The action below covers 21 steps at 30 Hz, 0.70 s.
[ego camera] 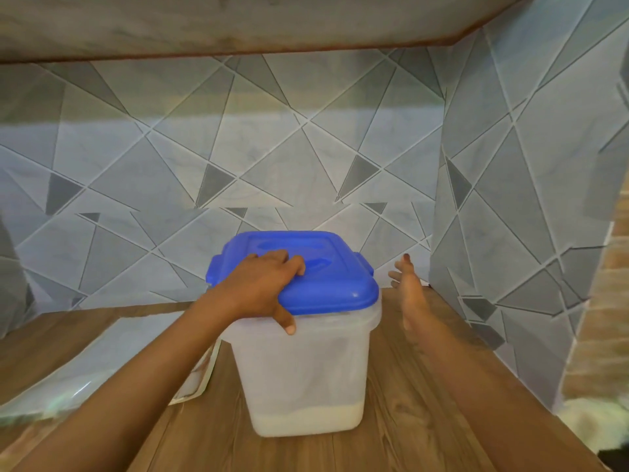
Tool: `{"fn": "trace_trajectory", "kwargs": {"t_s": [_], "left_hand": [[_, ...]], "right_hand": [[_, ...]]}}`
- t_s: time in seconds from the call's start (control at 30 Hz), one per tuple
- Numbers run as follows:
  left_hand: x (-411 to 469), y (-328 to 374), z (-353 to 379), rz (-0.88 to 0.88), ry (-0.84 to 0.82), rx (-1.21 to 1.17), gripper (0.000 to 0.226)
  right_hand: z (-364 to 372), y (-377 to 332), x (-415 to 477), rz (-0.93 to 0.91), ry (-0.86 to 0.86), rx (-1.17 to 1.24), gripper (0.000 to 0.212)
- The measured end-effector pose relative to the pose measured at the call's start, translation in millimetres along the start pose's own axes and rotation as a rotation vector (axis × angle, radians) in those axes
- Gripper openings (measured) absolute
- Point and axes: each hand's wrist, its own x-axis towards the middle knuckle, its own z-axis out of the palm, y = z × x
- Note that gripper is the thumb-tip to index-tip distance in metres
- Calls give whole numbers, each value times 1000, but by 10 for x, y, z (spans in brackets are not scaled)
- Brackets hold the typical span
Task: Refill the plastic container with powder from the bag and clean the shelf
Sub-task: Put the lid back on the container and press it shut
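A translucent plastic container stands on the wooden shelf, with a thin layer of white powder at its bottom. Its blue lid sits on top. My left hand grips the lid's near left corner, fingers over the top and thumb down on the container's rim. My right hand hovers just right of the container, open and edge-on, fingers pointing toward the back wall. No bag is in sight.
A loose sheet of patterned liner lies on the shelf's left part, its corner curled up beside the container. Patterned walls close the back and right side. Another shelf board runs overhead.
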Motion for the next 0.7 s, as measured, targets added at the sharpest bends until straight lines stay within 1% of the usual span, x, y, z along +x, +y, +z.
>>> {"fn": "trace_trajectory", "kwargs": {"t_s": [0.13, 0.33, 0.4, 0.47, 0.57, 0.7], "left_hand": [[-38, -77, 93, -9, -45, -172, 77], [-108, -93, 190, 4, -64, -145, 81], [-122, -95, 202, 24, -58, -159, 85], [-123, -90, 218, 49, -65, -243, 89], [-134, -94, 218, 40, -92, -380, 83], [-167, -129, 259, 43, -37, -443, 83]], "right_hand": [[29, 95, 36, 53, -84, 19, 64], [94, 159, 104, 118, -106, 26, 65], [124, 174, 122, 129, -117, 48, 63], [159, 184, 130, 140, -133, 75, 59], [203, 232, 161, 168, -163, 108, 54], [196, 313, 187, 148, -221, 147, 50]]}}
